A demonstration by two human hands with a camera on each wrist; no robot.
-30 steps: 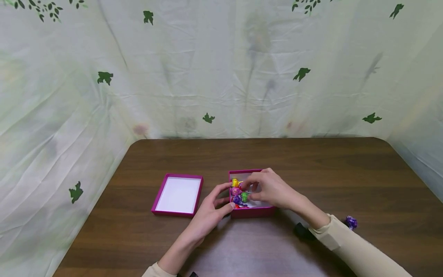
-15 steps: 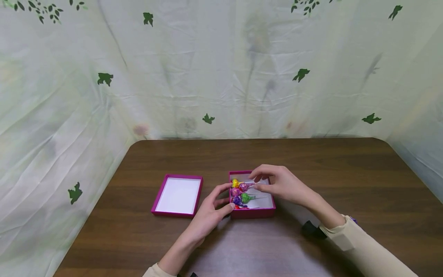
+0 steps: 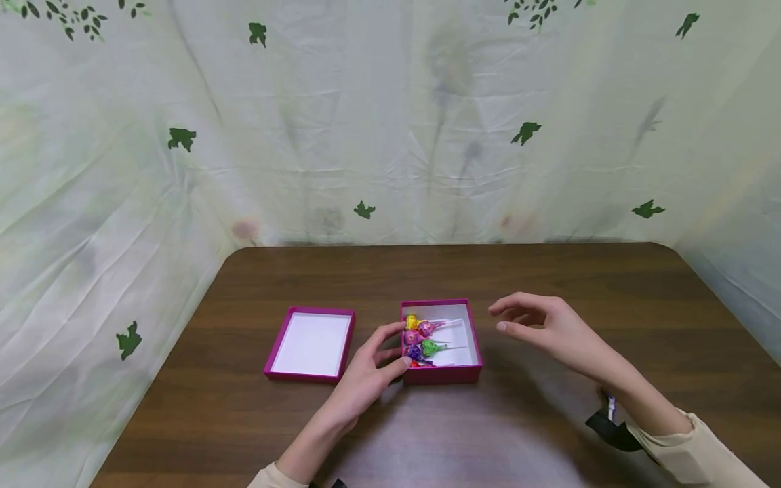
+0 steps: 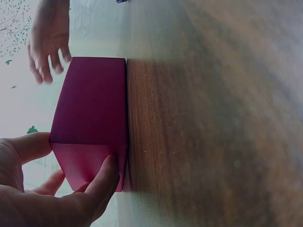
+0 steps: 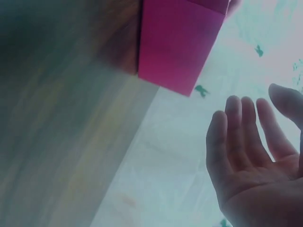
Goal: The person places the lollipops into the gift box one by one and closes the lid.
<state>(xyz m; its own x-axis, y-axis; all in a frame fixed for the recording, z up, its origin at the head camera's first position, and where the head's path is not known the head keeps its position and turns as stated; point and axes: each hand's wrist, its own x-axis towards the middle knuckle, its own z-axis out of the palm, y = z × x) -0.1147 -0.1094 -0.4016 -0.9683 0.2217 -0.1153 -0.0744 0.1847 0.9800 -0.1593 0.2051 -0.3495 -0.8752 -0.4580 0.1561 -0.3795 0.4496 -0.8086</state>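
An uncovered magenta box stands on the table with several wrapped lollipops inside, their heads along its left wall and sticks pointing right. Among them are a yellow lollipop, a green lollipop and a purple lollipop. My left hand rests against the box's left side, its fingertips touching the rim and wall; the left wrist view shows the fingers lightly bent on the magenta wall. To the right of the box, my right hand hovers above the table, fingers loosely bent and holding nothing.
The box lid lies to the left with its white inside up. Partly hidden by the right forearm, a purple-and-white wrapped thing lies on the wooden table. A patterned cloth hangs behind.
My right hand has withdrawn from over the lollipops and moved right, past the box's edge. A pink lollipop now lies uncovered beside the yellow one. My left hand stays on the box.
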